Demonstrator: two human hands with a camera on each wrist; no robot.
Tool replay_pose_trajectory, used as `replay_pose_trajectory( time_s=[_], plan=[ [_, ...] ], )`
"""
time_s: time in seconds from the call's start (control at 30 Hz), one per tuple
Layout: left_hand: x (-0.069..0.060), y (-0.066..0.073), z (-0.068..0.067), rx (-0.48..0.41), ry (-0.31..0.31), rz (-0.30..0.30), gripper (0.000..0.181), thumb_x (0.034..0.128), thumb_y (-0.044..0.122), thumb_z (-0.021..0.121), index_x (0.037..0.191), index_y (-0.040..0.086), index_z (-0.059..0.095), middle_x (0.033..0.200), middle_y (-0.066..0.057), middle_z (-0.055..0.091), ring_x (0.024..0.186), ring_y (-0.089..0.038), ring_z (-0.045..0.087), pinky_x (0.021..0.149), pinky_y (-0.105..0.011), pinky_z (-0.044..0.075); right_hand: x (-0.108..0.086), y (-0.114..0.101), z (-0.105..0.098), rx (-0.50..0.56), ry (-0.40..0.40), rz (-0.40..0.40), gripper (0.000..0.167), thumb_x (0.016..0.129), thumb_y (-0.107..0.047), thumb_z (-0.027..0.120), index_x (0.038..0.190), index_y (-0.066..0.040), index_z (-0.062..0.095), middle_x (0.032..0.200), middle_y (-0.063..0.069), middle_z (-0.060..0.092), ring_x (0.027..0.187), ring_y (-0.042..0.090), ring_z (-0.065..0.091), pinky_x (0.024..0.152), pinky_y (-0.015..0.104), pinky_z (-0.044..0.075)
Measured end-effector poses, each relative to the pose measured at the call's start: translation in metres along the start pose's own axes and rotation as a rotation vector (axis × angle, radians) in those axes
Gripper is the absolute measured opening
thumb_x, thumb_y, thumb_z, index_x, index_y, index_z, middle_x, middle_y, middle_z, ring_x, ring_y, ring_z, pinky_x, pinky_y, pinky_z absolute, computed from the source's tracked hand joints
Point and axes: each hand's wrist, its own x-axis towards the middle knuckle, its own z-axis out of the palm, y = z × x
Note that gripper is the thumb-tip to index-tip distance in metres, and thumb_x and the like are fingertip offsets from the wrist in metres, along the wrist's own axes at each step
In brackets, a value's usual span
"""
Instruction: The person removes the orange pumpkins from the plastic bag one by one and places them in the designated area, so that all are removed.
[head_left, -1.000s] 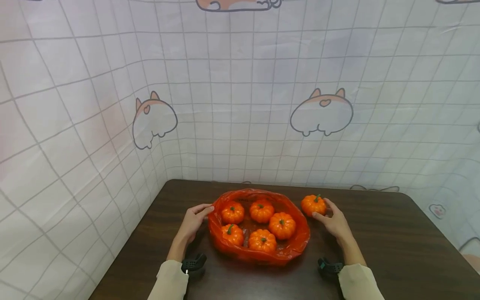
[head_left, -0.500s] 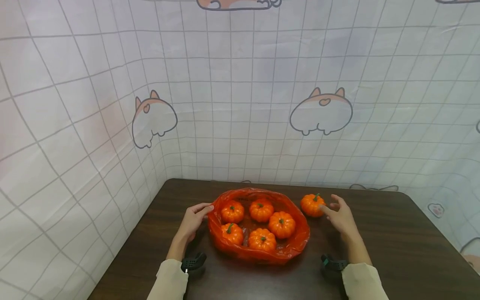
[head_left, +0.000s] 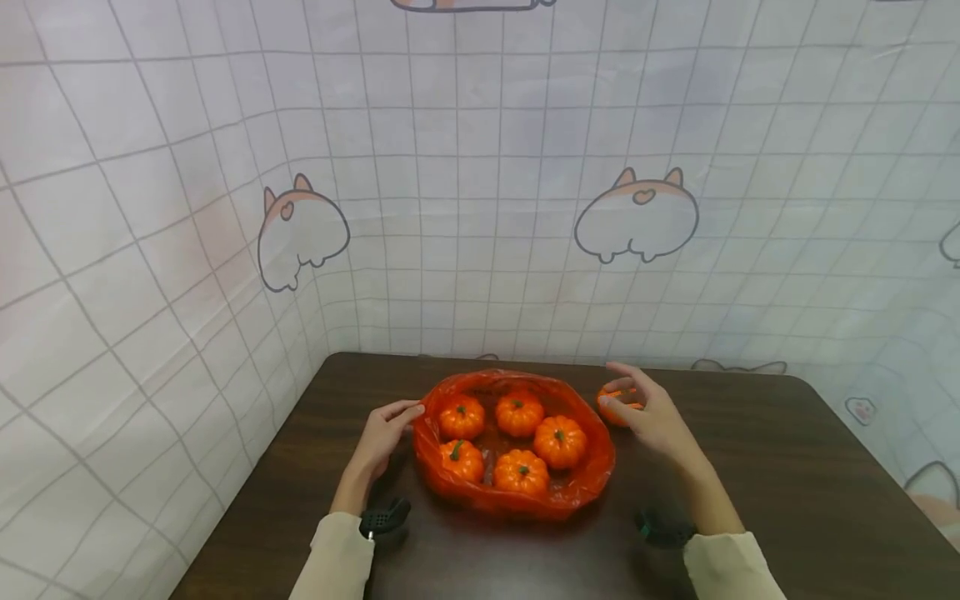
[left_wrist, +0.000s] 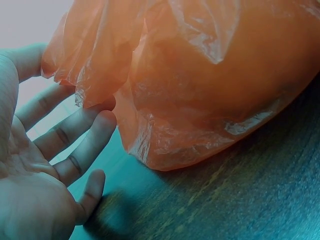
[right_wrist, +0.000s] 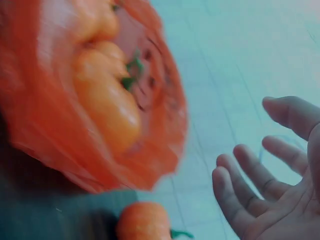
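Loose pumpkin [right_wrist: 144, 222], near the desk's [head_left: 765, 475] far edge and right of the bag [head_left: 525, 503], is partly screened by the nearer right hand [head_left: 654, 418], its fingers spread and holding nothing; the bag's rim is pinched by the left hand [head_left: 380, 435].

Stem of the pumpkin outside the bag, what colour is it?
The stem is green; it shows best in the right wrist view.

bag [head_left: 517, 504]: red-orange | pumpkins [head_left: 560, 447]: orange; stems [head_left: 522, 470]: green | tabletop [head_left: 757, 467]: dark brown, wood-grained | backdrop [head_left: 465, 217]: white, grey grid | sleeves [head_left: 335, 554]: cream
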Motion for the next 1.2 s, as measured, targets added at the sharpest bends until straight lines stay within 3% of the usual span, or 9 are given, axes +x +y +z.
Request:
replay_pose_trajectory(
  time_s=[0.2,0.3,0.43,0.67,0.93,1.2],
  plan=[
    [-0.015,0.022,0.000,0.001,-0.026,0.004,0.035,0.1013,0.023,0.065,0.126,-0.001,0.070,0.121,-0.013,0.071,0.094,-0.021,0.067,0.099,-0.045,0.053,-0.007,-0.002,0.025,0.022,-0.072,-0.060,0.053,0.098,-0.024,0.071,0.146,-0.015,0.050,0.127,0.021,0.059,0.111,0.032,0.063,0.082,0.030,0.058],
    [-0.020,0.026,0.001,0.007,-0.026,0.021,0.037,0.1008,0.025,0.066,0.126,-0.001,0.070,0.121,-0.013,0.071,0.093,-0.020,0.067,0.098,-0.045,0.054,-0.008,-0.001,0.030,0.028,-0.106,-0.071,0.055,0.097,-0.023,0.071,0.147,-0.013,0.050,0.129,0.023,0.059,0.110,0.031,0.065,0.084,0.028,0.057],
    [-0.016,0.020,0.000,0.011,-0.021,0.016,0.036,0.1015,0.025,0.065,0.127,0.000,0.069,0.125,-0.014,0.070,0.094,-0.020,0.067,0.099,-0.045,0.054,-0.009,0.000,0.035,-0.006,-0.144,-0.053,0.060,0.096,-0.025,0.073,0.149,-0.011,0.048,0.134,0.023,0.058,0.113,0.033,0.064,0.086,0.034,0.058],
    [0.001,-0.003,-0.001,0.022,-0.006,0.008,0.038,0.1017,0.030,0.064,0.128,0.004,0.070,0.128,-0.012,0.069,0.096,-0.019,0.067,0.103,-0.046,0.052,-0.010,0.005,0.039,-0.091,-0.165,-0.013,0.064,0.094,-0.026,0.075,0.150,-0.012,0.047,0.142,0.021,0.057,0.122,0.039,0.061,0.091,0.047,0.058],
    [0.001,-0.005,-0.001,0.024,0.000,0.024,0.041,0.0993,0.035,0.067,0.127,0.005,0.071,0.122,-0.009,0.071,0.094,-0.019,0.067,0.094,-0.038,0.055,-0.009,0.011,0.048,-0.175,-0.196,-0.019,0.068,0.092,-0.025,0.078,0.151,-0.010,0.047,0.148,0.019,0.053,0.129,0.039,0.057,0.102,0.057,0.050],
    [0.000,-0.002,0.001,0.014,0.003,0.022,0.040,0.1003,0.033,0.066,0.127,0.004,0.070,0.123,-0.011,0.070,0.092,-0.018,0.066,0.090,-0.034,0.055,-0.010,0.017,0.057,-0.202,-0.191,-0.020,0.073,0.089,-0.026,0.081,0.151,-0.008,0.047,0.153,0.021,0.047,0.133,0.040,0.052,0.099,0.053,0.053]
  ],
)
